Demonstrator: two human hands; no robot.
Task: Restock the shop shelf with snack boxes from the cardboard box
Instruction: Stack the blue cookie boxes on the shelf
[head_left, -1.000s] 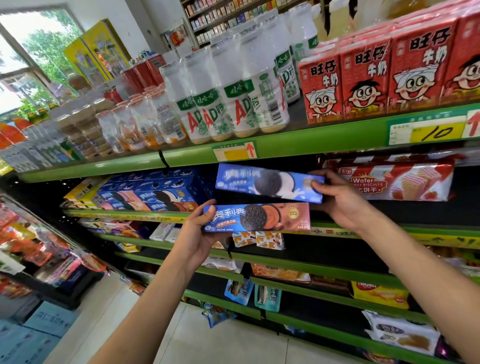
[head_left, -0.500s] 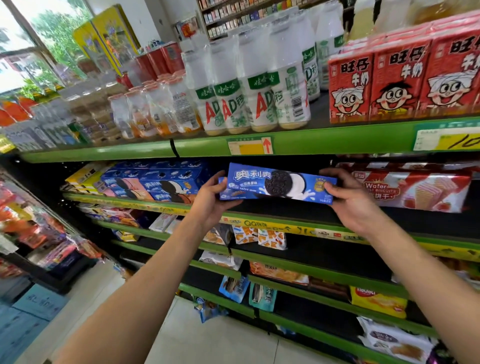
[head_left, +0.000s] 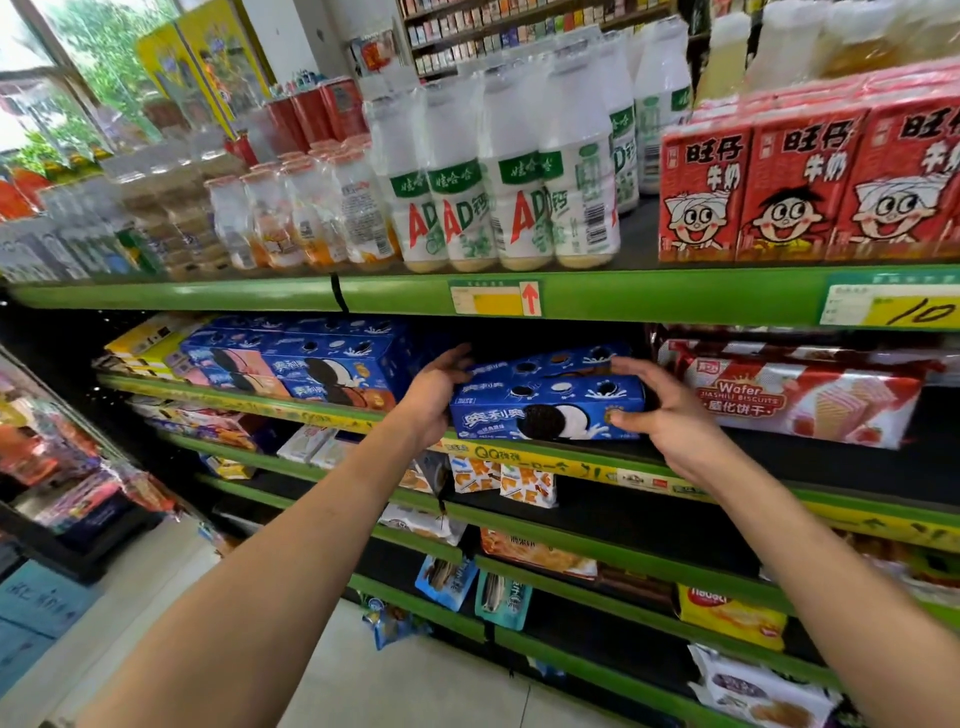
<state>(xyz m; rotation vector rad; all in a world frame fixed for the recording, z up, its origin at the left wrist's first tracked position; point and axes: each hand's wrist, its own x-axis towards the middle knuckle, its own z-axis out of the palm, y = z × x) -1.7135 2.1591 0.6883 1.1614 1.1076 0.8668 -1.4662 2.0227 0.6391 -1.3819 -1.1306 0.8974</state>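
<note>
Clearly your left hand (head_left: 434, 395) and right hand (head_left: 660, 415) clasp the ends of light, stiff, crushable snack boxes (head_left: 545, 410); hold there

The snack box (head_left: 545, 410) at the shelf front is deep blue with white lettering and a black-and-white sandwich cookie printed on it, like the blue boxes (head_left: 311, 364) stacked to its left, some with a pink panel. The shelf edges (head_left: 675, 296) are bright green with yellow price tags (head_left: 493, 297); above stand white bottles (head_left: 457, 182) with green bands and red letters, and red cartons (head_left: 795, 182) with a cartoon face
</note>
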